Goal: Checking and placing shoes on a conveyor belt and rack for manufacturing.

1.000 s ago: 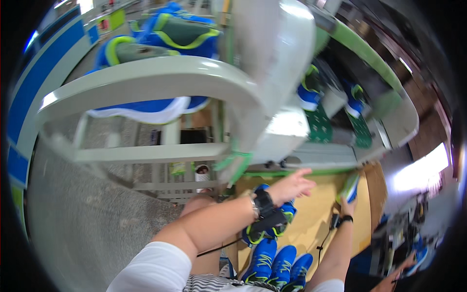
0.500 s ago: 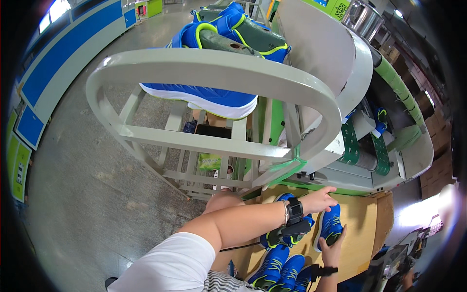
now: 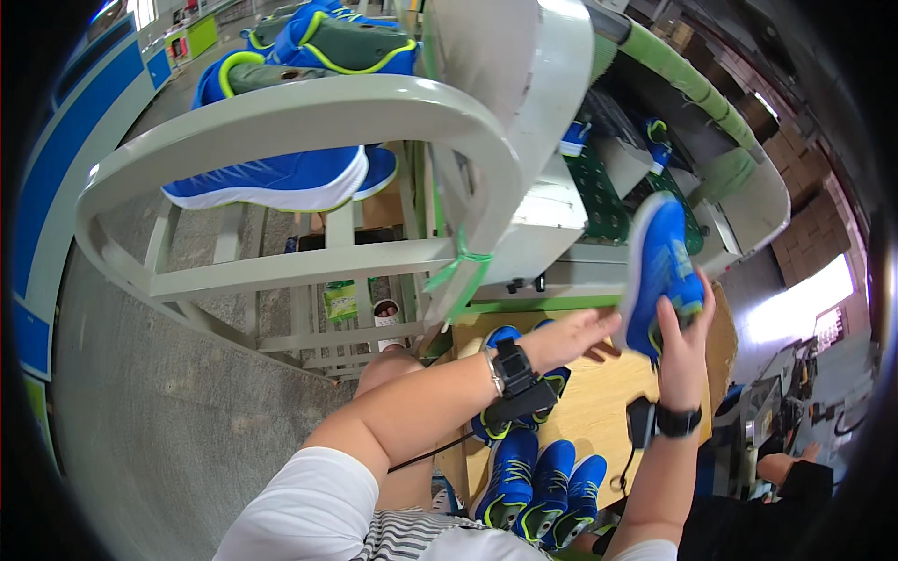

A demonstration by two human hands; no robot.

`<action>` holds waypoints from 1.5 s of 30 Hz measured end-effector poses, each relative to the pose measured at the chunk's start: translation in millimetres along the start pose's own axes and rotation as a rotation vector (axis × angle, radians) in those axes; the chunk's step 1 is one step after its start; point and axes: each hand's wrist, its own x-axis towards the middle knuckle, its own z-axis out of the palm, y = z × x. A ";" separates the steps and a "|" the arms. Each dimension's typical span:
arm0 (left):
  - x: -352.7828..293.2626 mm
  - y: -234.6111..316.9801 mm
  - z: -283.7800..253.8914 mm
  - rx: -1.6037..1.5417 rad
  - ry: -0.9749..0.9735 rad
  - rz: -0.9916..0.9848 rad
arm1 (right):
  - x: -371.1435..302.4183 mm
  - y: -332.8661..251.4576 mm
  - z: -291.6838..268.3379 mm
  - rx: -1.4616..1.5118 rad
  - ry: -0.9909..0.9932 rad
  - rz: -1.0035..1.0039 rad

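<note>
A blue sneaker (image 3: 660,262) with a white sole is lifted above the wooden tabletop (image 3: 599,411), toe up. My right hand (image 3: 687,346) grips it round the heel end. My left hand (image 3: 572,338) hovers just beside its sole, fingers stretched out and apart, holding nothing. Three blue sneakers (image 3: 554,477) stand in a row on the near part of the tabletop, dark green forms visible in their openings. More blue sneakers (image 3: 555,381) sit beyond them, partly hidden by my left wrist and the device strapped there.
On the left stands a grey metal rack (image 3: 309,266) with blue sneakers (image 3: 271,176) on it. Ahead is a machine with a green perforated belt (image 3: 599,198) carrying sneakers (image 3: 658,145). Another person's hand (image 3: 778,466) shows at the lower right.
My right hand has raised the sneaker from the tabletop, up and away from me. My left hand has moved toward its sole. The view has swung to the right.
</note>
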 end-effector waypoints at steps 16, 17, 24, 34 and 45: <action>31.5 23.8 -28.7 -0.566 0.018 0.373 | -114.7 106.1 27.2 -0.508 -0.558 0.140; 30.4 22.5 -32.4 -0.571 0.016 0.400 | -115.0 105.1 33.0 -0.510 -0.507 0.161; 22.4 20.5 -35.8 -0.573 -0.051 0.312 | -128.8 146.4 5.7 0.031 -0.184 0.672; 0.7 18.6 -35.2 -0.579 -0.024 0.185 | -20.6 70.8 -75.3 0.010 0.083 0.031; 8.1 7.7 -31.2 -0.550 -0.034 0.122 | 212.1 145.7 -66.9 -1.065 0.230 -0.107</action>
